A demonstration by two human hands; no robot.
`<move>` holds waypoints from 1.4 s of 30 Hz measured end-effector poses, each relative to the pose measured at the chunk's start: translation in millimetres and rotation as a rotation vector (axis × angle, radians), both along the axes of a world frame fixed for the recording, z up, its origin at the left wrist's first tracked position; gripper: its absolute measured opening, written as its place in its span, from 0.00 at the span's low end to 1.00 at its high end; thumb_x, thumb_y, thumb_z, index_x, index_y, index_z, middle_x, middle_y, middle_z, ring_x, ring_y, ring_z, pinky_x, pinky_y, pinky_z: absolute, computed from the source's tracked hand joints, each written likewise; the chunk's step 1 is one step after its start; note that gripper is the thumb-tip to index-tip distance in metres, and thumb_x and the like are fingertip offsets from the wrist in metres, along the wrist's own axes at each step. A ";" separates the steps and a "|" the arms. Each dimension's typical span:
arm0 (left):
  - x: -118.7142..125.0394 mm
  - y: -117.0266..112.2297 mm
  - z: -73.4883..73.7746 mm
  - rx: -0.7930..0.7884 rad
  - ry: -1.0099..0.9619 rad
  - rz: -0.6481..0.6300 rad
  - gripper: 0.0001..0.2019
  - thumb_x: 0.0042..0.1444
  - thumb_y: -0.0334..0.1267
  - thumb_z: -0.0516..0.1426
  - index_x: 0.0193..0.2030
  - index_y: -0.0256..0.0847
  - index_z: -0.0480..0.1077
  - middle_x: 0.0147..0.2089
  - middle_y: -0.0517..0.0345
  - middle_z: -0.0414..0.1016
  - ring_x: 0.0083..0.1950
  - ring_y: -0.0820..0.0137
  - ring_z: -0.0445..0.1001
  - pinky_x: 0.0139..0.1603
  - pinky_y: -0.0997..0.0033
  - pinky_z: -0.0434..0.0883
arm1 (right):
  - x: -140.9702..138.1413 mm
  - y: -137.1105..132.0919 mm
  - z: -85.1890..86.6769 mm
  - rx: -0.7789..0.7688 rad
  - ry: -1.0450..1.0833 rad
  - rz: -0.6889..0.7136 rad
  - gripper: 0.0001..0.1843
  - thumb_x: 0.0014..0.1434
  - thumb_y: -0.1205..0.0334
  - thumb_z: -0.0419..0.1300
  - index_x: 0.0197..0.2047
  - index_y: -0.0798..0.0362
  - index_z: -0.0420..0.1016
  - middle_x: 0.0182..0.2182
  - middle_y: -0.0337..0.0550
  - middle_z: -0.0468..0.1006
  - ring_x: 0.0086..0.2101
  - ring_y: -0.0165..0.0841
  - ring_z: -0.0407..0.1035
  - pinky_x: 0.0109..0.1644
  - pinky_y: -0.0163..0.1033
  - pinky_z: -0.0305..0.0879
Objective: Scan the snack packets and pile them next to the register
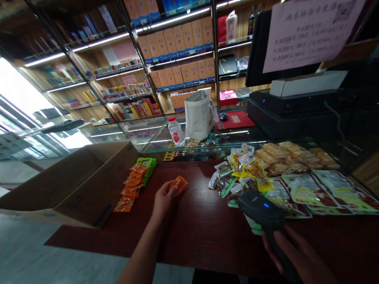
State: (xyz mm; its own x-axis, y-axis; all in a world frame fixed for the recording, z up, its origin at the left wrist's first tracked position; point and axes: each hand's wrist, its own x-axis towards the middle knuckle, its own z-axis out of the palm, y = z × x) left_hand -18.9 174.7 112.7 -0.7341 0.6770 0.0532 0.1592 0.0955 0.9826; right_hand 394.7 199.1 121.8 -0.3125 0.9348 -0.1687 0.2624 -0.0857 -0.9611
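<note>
My left hand [164, 197] pinches a small orange snack packet [180, 184] just above the dark red counter [189, 228]. In my right hand [299, 252] is a black barcode scanner [260, 207] with a blue light on top, its head pointing left over some packets. Left of my left hand lies a row of orange packets [130, 187], overlapping one another, with green packets [147, 167] at the far end. Beyond the scanner is a heap of clear and yellow vacuum-packed snacks [237, 173].
An open cardboard box [85, 197] stands on the left. Flat snack bags [314, 189] and wrapped beige snacks [287, 156] lie on the right. A bottle [176, 132], a white paper bag [197, 116] and a red mouse mat [237, 120] sit on the glass counter, near a monitor [257, 51].
</note>
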 end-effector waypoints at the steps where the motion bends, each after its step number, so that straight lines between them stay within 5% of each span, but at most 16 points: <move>1: 9.4 -2.0 3.6 0.046 -0.174 -0.007 0.15 0.46 0.37 0.65 0.43 0.37 0.76 0.40 0.50 0.82 0.38 0.63 0.80 0.39 0.66 0.76 | -5.0 -0.3 7.1 -0.005 0.007 0.004 0.29 0.40 0.29 0.67 0.32 0.45 0.79 0.33 0.49 0.83 0.38 0.49 0.75 0.37 0.44 0.74; 6: 49.7 -10.8 28.3 0.071 -0.608 -0.087 0.18 0.41 0.33 0.69 0.41 0.35 0.74 0.38 0.52 0.81 0.32 0.71 0.78 0.32 0.74 0.76 | -31.7 -1.3 35.7 -0.137 0.126 0.128 0.32 0.51 0.25 0.56 0.27 0.48 0.76 0.20 0.45 0.75 0.22 0.37 0.68 0.26 0.40 0.68; 10: 77.2 -17.4 42.6 0.102 -0.699 -0.143 0.19 0.40 0.28 0.70 0.41 0.35 0.72 0.39 0.55 0.80 0.35 0.74 0.78 0.39 0.77 0.76 | -43.1 1.5 32.5 -0.164 0.207 0.112 0.34 0.51 0.25 0.57 0.29 0.51 0.75 0.19 0.42 0.73 0.19 0.33 0.65 0.24 0.37 0.62; 17: 118.4 -28.8 53.9 0.181 -0.418 -0.351 0.17 0.45 0.33 0.70 0.40 0.40 0.71 0.41 0.58 0.80 0.40 0.73 0.77 0.43 0.77 0.73 | -65.5 5.0 21.1 -0.165 0.347 0.052 0.26 0.54 0.36 0.64 0.34 0.54 0.70 0.19 0.35 0.71 0.17 0.27 0.61 0.23 0.33 0.57; 21: 128.7 -35.1 69.3 0.054 -0.216 -0.516 0.16 0.51 0.37 0.67 0.47 0.41 0.74 0.46 0.53 0.79 0.44 0.68 0.77 0.45 0.74 0.73 | -77.5 5.7 24.1 -0.125 0.399 0.020 0.24 0.53 0.41 0.67 0.37 0.54 0.69 0.16 0.31 0.68 0.16 0.25 0.59 0.22 0.31 0.55; 25: 135.2 -38.0 78.5 -0.021 -0.330 -0.698 0.21 0.53 0.37 0.66 0.53 0.43 0.69 0.43 0.54 0.80 0.43 0.67 0.78 0.44 0.70 0.73 | -82.0 3.3 27.8 -0.158 0.349 0.002 0.26 0.50 0.43 0.68 0.42 0.55 0.70 0.16 0.32 0.69 0.15 0.25 0.59 0.20 0.31 0.57; 28: 140.5 -34.2 75.6 -0.022 -0.434 -0.743 0.15 0.50 0.36 0.68 0.43 0.40 0.70 0.38 0.57 0.80 0.37 0.71 0.77 0.40 0.73 0.73 | -83.3 -1.8 30.2 -0.204 0.306 -0.009 0.29 0.46 0.47 0.71 0.45 0.55 0.71 0.19 0.34 0.74 0.16 0.26 0.61 0.19 0.32 0.58; 31: 148.0 -28.0 67.4 0.034 -0.502 -0.627 0.14 0.47 0.38 0.70 0.36 0.36 0.72 0.34 0.57 0.79 0.33 0.74 0.75 0.37 0.77 0.72 | -85.9 -7.5 32.8 -0.230 0.293 0.007 0.27 0.44 0.51 0.72 0.45 0.54 0.72 0.17 0.32 0.73 0.16 0.27 0.62 0.20 0.32 0.59; 37: 165.8 -29.8 47.3 0.134 -0.761 -0.607 0.17 0.44 0.38 0.71 0.41 0.39 0.74 0.38 0.55 0.80 0.38 0.69 0.78 0.43 0.70 0.74 | -92.8 -7.1 30.2 -0.303 0.375 -0.043 0.27 0.47 0.51 0.71 0.46 0.55 0.70 0.14 0.31 0.72 0.16 0.28 0.63 0.21 0.31 0.59; 42: 173.6 -37.7 37.9 0.116 -0.618 -0.617 0.16 0.54 0.41 0.65 0.50 0.40 0.76 0.47 0.50 0.80 0.48 0.63 0.78 0.51 0.65 0.73 | -94.0 -2.3 20.9 -0.333 0.468 -0.058 0.28 0.47 0.49 0.72 0.44 0.55 0.68 0.13 0.29 0.69 0.15 0.26 0.61 0.21 0.29 0.58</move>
